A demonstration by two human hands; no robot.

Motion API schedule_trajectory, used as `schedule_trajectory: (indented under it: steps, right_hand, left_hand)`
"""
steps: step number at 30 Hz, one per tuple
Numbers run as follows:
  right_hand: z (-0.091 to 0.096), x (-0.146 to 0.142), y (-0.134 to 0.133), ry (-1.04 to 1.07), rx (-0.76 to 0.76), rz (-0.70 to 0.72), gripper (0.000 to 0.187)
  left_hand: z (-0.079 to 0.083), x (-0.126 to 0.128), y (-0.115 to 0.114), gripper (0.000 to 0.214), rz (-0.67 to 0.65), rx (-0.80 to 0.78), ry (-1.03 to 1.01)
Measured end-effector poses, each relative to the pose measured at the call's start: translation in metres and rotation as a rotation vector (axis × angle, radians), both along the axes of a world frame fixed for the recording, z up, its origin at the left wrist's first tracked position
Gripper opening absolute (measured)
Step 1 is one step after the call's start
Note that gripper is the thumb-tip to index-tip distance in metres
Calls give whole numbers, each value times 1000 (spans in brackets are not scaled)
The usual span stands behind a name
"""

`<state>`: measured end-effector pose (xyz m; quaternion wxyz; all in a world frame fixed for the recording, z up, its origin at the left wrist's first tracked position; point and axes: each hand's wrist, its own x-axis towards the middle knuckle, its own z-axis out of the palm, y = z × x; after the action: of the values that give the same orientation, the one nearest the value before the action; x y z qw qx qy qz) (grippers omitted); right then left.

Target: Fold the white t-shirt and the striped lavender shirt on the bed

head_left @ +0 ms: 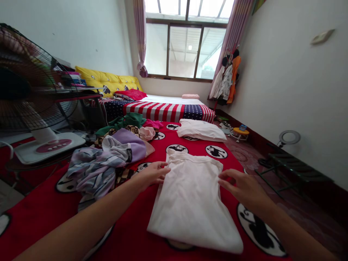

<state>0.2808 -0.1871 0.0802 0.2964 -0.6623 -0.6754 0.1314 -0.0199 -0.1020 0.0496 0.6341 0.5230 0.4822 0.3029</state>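
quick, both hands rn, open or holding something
Left hand: open, at the edge of the white t-shirt, not holding it
Right hand: open, at its other edge, not holding it

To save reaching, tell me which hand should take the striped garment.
Left hand: it is nearest the striped garment, while the right hand lies beyond the white shirt.

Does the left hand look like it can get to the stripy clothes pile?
Probably yes. The left hand is at the edge of the white T-shirt, close to the striped clothes. Only a bit of brown patterned cloth lies between them, and that looks soft, so it shouldn't block the way.
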Motion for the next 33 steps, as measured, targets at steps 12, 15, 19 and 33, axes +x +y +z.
schedule_trajectory:
  steps: [12, 15, 19, 33]
  right_hand:
    - [-38, -105, 140, 512, 109, 130, 37]
    - [-44, -101, 141, 551, 59, 181, 33]
    - [-30, -85, 137, 681, 20, 209, 23]
    - [25, -70, 109, 703, 35, 385, 23]
  left_hand:
    - [-34, 57, 49, 36, 220, 579, -1]
    - [-29, 53, 39, 44, 213, 682, 108]
    - [-15, 47, 34, 39, 267, 726, 273]
    - [13, 56, 23, 44, 114, 657, 77]
